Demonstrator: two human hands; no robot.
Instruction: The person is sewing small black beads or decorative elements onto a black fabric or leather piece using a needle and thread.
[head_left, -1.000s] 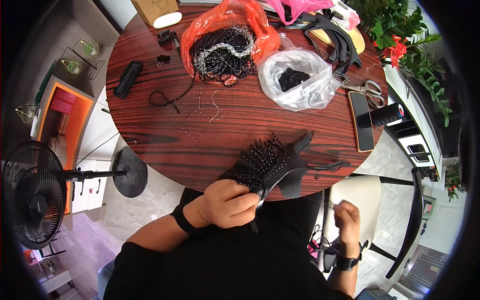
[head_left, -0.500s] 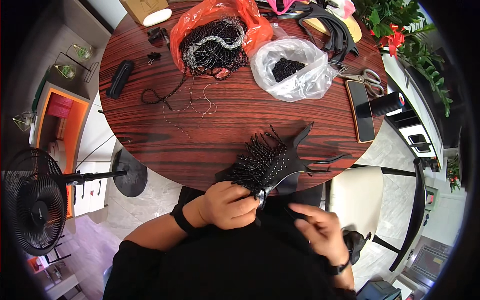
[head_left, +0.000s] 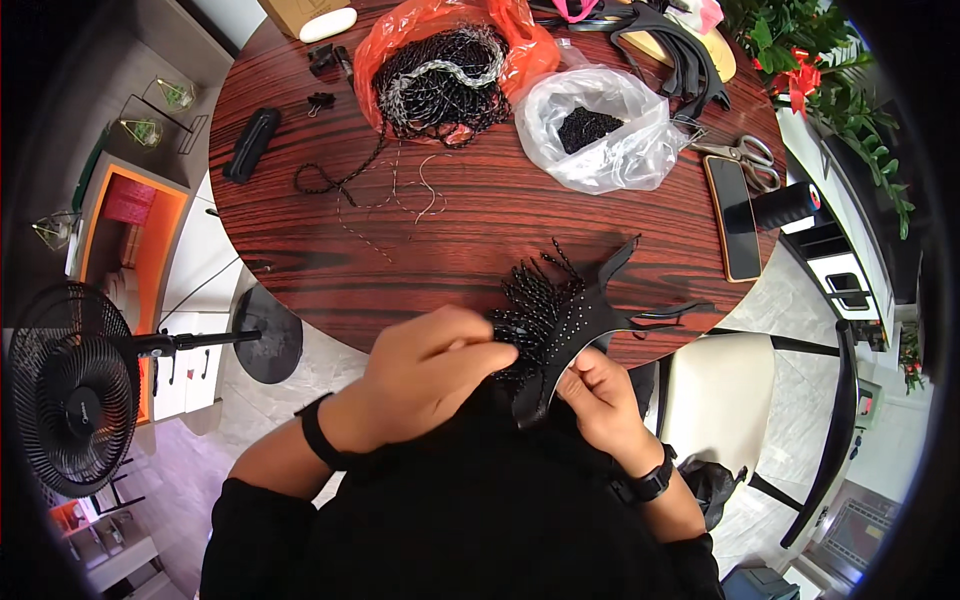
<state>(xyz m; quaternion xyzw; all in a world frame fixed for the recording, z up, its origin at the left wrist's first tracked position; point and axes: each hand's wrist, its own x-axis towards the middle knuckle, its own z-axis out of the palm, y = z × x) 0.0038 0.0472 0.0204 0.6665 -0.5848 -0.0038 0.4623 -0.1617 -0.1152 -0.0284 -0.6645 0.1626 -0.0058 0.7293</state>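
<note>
A black strap-like piece [head_left: 572, 328] dotted with small pale holes lies over the table's near edge, with a fringe of black cords [head_left: 530, 295] along its left side and narrow tails on its right. My right hand [head_left: 605, 405] pinches its lower edge between thumb and fingers. Beside the fringe, my left hand [head_left: 425, 375] is closed, thumb and forefinger drawn together close to the cords. Whatever sits between those fingertips is too small or hidden to make out.
On the round table [head_left: 300, 230] are a red bag of cord [head_left: 440, 85], a clear bag of black beads [head_left: 590, 130], loose threads [head_left: 425, 195], scissors [head_left: 750, 155], a phone [head_left: 733, 220] and a black spool [head_left: 788, 206]. A fan [head_left: 75, 390] stands left, a chair [head_left: 715, 400] right.
My left hand has let go of the strap piece's near end and risen beside the fringe. My right hand has come in from the right and taken hold of the piece's edge.
</note>
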